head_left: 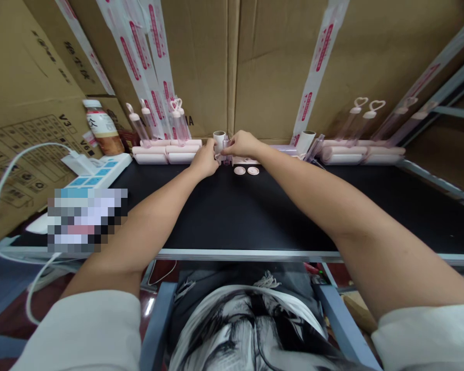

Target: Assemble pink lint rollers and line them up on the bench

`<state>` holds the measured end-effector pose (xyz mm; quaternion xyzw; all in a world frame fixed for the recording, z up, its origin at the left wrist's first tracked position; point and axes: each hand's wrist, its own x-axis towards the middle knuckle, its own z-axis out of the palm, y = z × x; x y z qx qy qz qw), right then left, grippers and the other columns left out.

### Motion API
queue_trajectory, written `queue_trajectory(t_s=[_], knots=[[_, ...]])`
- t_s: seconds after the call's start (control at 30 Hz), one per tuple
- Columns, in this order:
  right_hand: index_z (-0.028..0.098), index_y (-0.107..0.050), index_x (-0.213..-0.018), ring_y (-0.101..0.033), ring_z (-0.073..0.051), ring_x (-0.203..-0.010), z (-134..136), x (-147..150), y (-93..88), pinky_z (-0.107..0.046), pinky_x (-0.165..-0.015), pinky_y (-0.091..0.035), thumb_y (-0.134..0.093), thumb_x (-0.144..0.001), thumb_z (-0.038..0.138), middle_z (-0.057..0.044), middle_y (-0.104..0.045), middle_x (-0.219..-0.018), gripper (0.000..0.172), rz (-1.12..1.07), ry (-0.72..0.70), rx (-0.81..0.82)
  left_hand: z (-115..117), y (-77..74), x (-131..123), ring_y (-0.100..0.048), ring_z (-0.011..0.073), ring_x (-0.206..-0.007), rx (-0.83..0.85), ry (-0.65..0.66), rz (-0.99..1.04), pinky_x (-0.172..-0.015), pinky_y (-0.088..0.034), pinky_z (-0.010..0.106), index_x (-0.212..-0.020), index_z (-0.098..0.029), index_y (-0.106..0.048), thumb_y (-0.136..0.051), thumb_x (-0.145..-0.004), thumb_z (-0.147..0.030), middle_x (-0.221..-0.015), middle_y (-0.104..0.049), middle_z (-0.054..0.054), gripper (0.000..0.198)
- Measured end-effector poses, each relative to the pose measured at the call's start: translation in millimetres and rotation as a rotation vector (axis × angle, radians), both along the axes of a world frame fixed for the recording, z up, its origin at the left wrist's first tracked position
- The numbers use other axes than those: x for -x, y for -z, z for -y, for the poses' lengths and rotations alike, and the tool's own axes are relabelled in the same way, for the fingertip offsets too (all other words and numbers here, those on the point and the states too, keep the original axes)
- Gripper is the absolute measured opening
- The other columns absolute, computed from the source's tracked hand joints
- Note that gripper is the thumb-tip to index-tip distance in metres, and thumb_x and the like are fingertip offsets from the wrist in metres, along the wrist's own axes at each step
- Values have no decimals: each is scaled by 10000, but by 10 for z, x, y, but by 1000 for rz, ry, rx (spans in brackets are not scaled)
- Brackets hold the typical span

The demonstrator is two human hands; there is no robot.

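Note:
Both hands meet at the back middle of the black table. My left hand (206,161) is closed at a small pale pink part (217,156), in front of a white tube (219,139). Fingers of my right hand (242,144) are pinched on a clear purplish tube piece (227,154), which stands between the hands. Just in front and to the right, two round pink discs (246,170) lie flat on the table. Behind my right wrist are a lilac tube (284,149) and another white roll (306,141).
Pink cylinders (168,153) with heart-topped clear tubes line the back left; similar ones (344,154) stand back right. A bottle (103,129), power strip (100,172) and blurred device (87,219) are at left. Cardboard (270,67) rises behind the table (251,216).

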<state>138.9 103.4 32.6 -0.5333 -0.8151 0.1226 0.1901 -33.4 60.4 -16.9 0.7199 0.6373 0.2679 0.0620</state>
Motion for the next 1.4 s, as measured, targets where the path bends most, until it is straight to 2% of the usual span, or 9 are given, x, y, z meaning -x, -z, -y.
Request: queue_trajectory(t_s=[0.27,0.43,0.6,0.7,0.87,1.0,1.13,1.3,1.4], knots=[[110,-832,-1170,-749,-312,-1085,330,-440,-177,-401,-937,-566,-848,-886,401,-182,-813,-1191,408,-32,39,-70,180,-379,121,-682,300,-1315,-249,-118,-17,-1157,-525,437,-1473,-207,-522,-585,-997,-181,-1401,-699,133,481],[151,-837,-1162,-748,-262,-907,810,-742,-43,-351,-802,-530,-783,-913,408,-113,-824,-1006,361,-29,0,-66,195,-621,485,-655,291,-1374,-445,-403,87,-1218,-491,435,-1470,-208,-516,-572,-999,-179,-1427,-678,138,475],[193,-805,-963,-659,-194,-733,1088,-1014,239,-315,-692,-434,-705,-922,442,-28,-751,-793,272,-124,-98,-112,29,-508,744,-690,335,-1350,-290,-545,144,-1194,-526,466,-1490,-120,-547,-663,-969,-307,-1397,-734,193,566],[188,-797,-919,-610,-173,-684,1023,-1176,298,-306,-657,-402,-693,-906,466,-15,-717,-747,297,-181,-133,-108,-43,-404,796,-687,369,-1372,-172,-553,104,-1209,-519,473,-1434,-111,-655,-682,-959,-409,-1398,-756,203,561],[159,-802,-896,-660,-200,-739,775,-1396,240,-318,-692,-455,-637,-897,341,-53,-760,-787,246,-259,-72,-167,-44,-370,836,-693,388,-1366,-119,-521,-11,-1200,-528,456,-1360,-119,-769,-668,-924,-333,-1399,-772,202,496],[164,-825,-1174,-783,-295,-1056,736,-1382,337,-414,-954,-575,-601,-953,292,-119,-850,-1153,340,-92,-214,-161,-33,-400,841,-709,382,-1315,-119,-527,-47,-1163,-545,448,-1309,-134,-797,-674,-912,-378,-1333,-798,188,482],[119,-690,-1483,-596,-410,-1505,822,-1214,502,-574,-1262,-446,-646,-1008,406,-234,-614,-1625,557,178,-372,-186,-17,-411,813,-712,364,-1305,-112,-514,-35,-1159,-543,433,-1286,-140,-793,-675,-903,-343,-1330,-801,182,450],[97,-461,-1678,-415,-458,-1641,839,-1141,572,-739,-1315,-288,-575,-1076,462,-273,-412,-1765,714,264,-237,-174,18,-418,775,-716,380,-1310,-89,-497,-45,-1131,-557,448,-1285,-134,-789,-680,-899,-297,-1345,-791,203,433],[111,-479,-1660,-395,-448,-1656,812,-1156,586,-779,-1325,-211,-573,-1086,467,-265,-399,-1774,683,299,-206,-130,29,-423,767,-719,384,-1309,-89,-493,-39,-1122,-565,457,-1290,-128,-791,-670,-913,-280,-1337,-796,208,424]])
